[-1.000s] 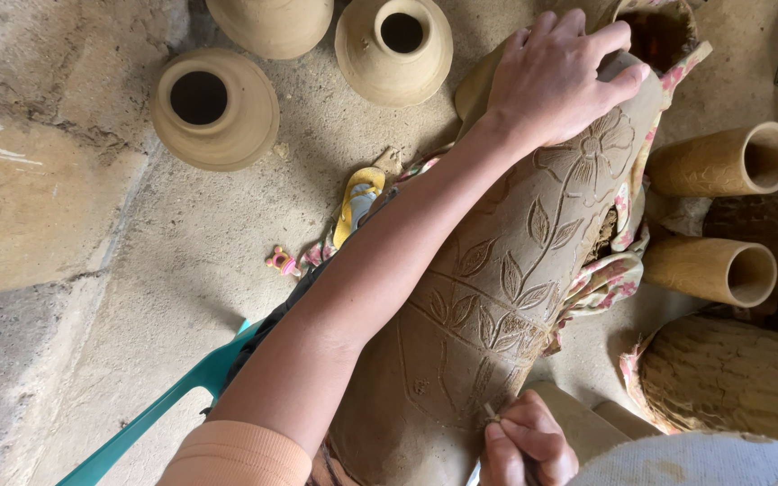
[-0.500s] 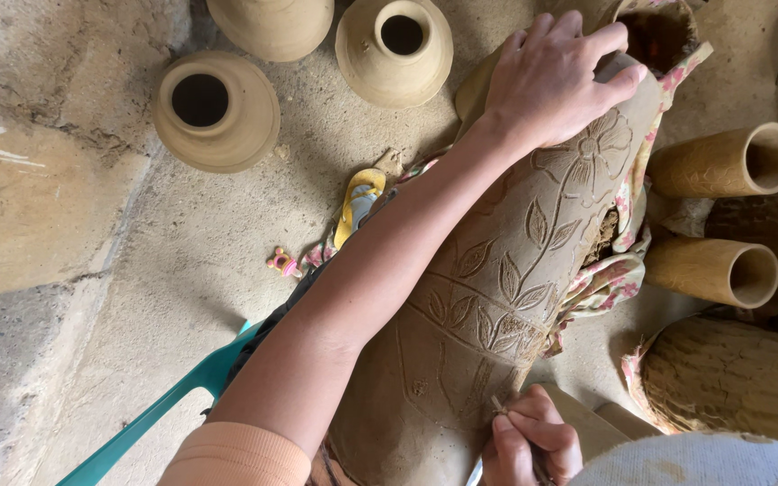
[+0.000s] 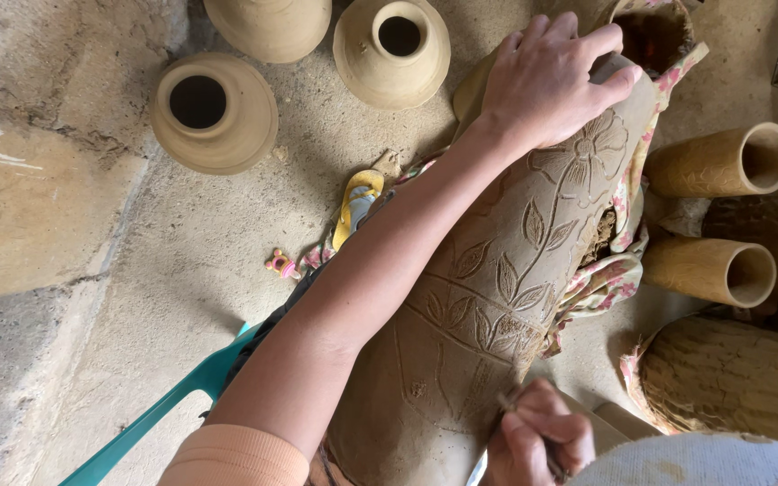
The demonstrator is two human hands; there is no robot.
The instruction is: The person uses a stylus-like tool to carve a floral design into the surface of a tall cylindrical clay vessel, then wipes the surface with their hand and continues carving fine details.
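Observation:
A tall unfired clay vase (image 3: pixel 515 270) lies tilted across the middle, carved with a flower, leaves and bands. My left hand (image 3: pixel 556 76) rests spread on its upper shoulder near the mouth, holding it steady. Low in the frame my right hand (image 3: pixel 538 441) is closed on a thin carving tool (image 3: pixel 508 405), whose tip touches the vase's lower body. A flowered cloth (image 3: pixel 610 279) lies under and around the vase.
Three round clay pots (image 3: pixel 213 108) (image 3: pixel 392 49) (image 3: pixel 267 22) stand on the concrete floor at the top. Two clay cylinders (image 3: pixel 722 162) (image 3: pixel 709 268) lie at right, above a ribbed clay piece (image 3: pixel 731 378). A teal chair leg (image 3: pixel 150 418) and a yellow sandal (image 3: pixel 356 205) are at left.
My right hand has shifted slightly along the vase's lower body with the tool. My left hand and the vase stay put.

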